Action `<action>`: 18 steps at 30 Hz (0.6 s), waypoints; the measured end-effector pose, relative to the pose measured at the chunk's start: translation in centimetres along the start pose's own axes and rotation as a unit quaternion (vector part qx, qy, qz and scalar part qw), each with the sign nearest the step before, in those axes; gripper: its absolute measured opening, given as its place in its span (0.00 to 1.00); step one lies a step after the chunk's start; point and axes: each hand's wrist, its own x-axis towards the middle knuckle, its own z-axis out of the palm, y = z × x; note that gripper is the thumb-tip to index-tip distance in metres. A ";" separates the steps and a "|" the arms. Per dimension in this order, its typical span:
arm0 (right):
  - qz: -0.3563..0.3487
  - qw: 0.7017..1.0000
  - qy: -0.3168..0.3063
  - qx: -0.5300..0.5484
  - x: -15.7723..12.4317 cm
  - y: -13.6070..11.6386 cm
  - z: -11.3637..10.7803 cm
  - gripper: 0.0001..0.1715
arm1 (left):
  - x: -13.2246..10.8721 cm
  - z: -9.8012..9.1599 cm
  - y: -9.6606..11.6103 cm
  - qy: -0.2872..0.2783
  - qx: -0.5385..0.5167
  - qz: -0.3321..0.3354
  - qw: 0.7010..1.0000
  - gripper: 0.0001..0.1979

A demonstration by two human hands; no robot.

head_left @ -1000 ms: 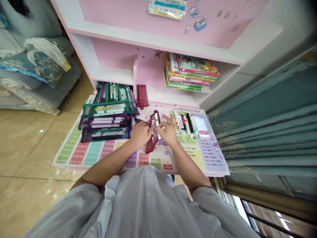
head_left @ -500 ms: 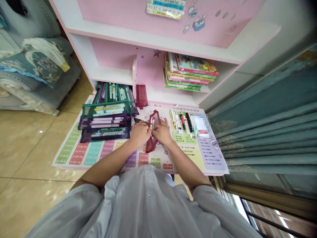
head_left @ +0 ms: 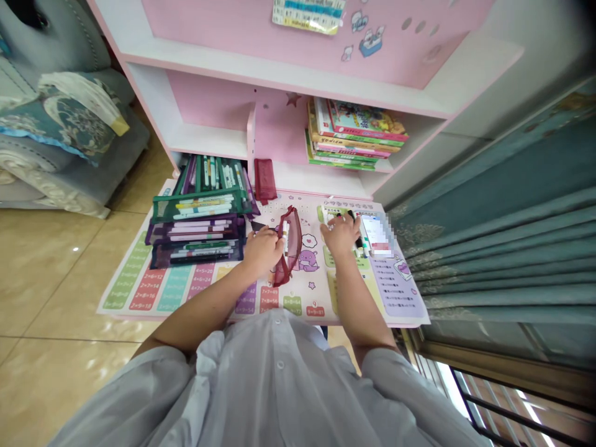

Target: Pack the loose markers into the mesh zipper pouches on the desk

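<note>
On a times-table mat [head_left: 298,304] below a pink shelf [head_left: 209,141], the left hand's [head_left: 263,251] fingers clamp a maroon mesh pouch [head_left: 290,248]; the right hand's [head_left: 339,234] spread apart over markers [head_left: 357,239].

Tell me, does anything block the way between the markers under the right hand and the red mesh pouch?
Nothing visible does. Only the printed multiplication mat lies between the right hand, on the markers, and the red mesh pouch, which the left hand grips.

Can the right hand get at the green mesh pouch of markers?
Probably not easily: the right hand sits beyond the red mesh pouch and the left hand, both between it and the green mesh pouch.
</note>
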 end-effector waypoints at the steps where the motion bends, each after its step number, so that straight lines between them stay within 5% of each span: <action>1: 0.020 1.000 -0.007 -0.006 0.5 0.5 0.2 0.14 | 0.0 0.0 0.0 0.001 0.000 0.000 1.000 0.18; 18: -0.011 0.995 -0.073 -0.068 1.7 1.1 1.5 0.19 | 0.0 -0.1 -0.1 -0.003 -0.001 0.001 1.000 0.18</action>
